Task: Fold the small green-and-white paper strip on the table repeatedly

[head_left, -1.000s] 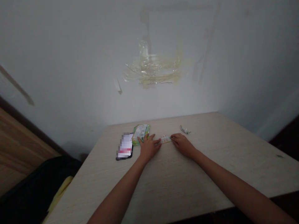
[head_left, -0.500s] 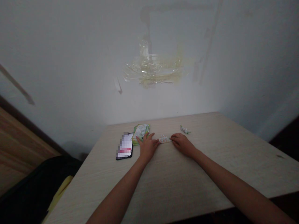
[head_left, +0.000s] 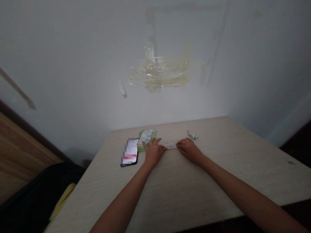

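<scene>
Between my hands lies a small whitish printed piece [head_left: 170, 145] with orange and green marks, perhaps paper or a wrapper; I cannot tell which. My left hand [head_left: 153, 152] pinches its left end between thumb and forefinger, while the other fingers stretch toward the green packets. The fingers of my right hand [head_left: 189, 149] are pressed together on its right end. A small stack of green and white packets [head_left: 147, 136] rests just beyond my left hand. Left of them lies a phone [head_left: 130, 152] with a lit screen, partly blurred out. A crumpled wrapper [head_left: 192, 135] sits beyond my right hand.
The pale wooden table [head_left: 184, 194] meets a wall [head_left: 97, 64] at its back. Clear tape [head_left: 160, 69] clings to that wall. At the lower left are dark cloth [head_left: 46, 187], a yellow cloth [head_left: 63, 199] and a wooden panel [head_left: 21, 145].
My right hand has shifted very slightly left, and the printed piece looks a little narrower between my hands. The packets, phone and crumpled wrapper stay in place.
</scene>
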The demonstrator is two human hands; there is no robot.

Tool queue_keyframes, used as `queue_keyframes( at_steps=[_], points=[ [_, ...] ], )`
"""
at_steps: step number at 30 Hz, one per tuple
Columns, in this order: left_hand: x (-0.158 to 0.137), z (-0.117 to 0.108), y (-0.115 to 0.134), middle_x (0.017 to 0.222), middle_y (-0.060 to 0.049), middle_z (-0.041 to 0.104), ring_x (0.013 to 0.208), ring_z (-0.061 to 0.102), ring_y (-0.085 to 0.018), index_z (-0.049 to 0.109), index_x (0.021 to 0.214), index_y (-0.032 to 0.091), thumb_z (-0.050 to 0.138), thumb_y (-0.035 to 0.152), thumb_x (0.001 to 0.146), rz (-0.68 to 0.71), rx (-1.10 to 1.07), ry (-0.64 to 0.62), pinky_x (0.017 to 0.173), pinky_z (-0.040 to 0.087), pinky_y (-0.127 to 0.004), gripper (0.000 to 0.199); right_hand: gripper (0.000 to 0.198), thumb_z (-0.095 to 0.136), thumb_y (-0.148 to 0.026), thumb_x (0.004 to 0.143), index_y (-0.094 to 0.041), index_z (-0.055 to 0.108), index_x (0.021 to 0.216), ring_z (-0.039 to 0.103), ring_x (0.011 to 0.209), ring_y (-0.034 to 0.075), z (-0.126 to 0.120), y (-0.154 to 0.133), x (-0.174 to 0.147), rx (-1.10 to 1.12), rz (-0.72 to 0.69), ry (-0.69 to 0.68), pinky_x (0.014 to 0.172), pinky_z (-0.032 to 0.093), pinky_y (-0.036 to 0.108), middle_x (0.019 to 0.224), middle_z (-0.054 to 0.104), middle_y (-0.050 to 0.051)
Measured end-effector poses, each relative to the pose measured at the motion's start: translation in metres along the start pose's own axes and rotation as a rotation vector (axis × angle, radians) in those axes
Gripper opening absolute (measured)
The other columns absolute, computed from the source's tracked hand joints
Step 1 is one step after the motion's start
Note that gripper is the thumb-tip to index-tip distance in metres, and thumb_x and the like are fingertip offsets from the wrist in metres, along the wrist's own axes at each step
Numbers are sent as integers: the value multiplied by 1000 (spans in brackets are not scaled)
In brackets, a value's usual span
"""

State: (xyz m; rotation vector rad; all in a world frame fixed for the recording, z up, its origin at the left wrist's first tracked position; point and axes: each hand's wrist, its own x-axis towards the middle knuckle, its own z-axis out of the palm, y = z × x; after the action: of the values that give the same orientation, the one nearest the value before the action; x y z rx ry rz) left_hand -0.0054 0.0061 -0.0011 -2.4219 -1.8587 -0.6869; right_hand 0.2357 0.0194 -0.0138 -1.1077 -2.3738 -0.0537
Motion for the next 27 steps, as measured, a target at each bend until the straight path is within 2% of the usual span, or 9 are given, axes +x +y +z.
queue_keyframes(
  at_steps=[5, 18, 23, 27],
  points=[
    [2, -2, -1, 145, 2, 54, 139, 37, -34, 76, 94, 37, 67, 46, 85, 31, 11, -43, 108, 2, -80, 16, 26, 48, -22, 98, -19, 71, 109, 59, 107, 22, 0, -2, 2, -18, 15, -23, 103, 37, 43, 110, 71, 9],
    [0, -1, 2, 140, 0, 59, 136, 41, -31, 75, 90, 31, 59, 41, 91, 48, 12, 3, 109, 2, -80, 19, 19, 55, -20, 92, -21, 72, 102, 59, 109, 22, -3, -5, 1, 27, 25, -12, 109, 27, 49, 106, 72, 7],
    [0, -2, 3, 140, 0, 58, 137, 41, -31, 74, 91, 30, 57, 43, 92, 41, -4, -22, 109, 5, -80, 21, 16, 58, -21, 91, -23, 73, 95, 59, 107, 22, 1, -3, 3, 54, 80, 28, 107, 30, 48, 101, 72, 5],
    [1, -3, 2, 144, -2, 55, 139, 38, -32, 73, 95, 30, 65, 43, 86, 51, -8, -65, 110, 7, -79, 18, 13, 60, -22, 90, -22, 73, 89, 58, 106, 23, 5, -1, 5, 55, 115, 64, 106, 30, 48, 98, 71, 5]
  ],
)
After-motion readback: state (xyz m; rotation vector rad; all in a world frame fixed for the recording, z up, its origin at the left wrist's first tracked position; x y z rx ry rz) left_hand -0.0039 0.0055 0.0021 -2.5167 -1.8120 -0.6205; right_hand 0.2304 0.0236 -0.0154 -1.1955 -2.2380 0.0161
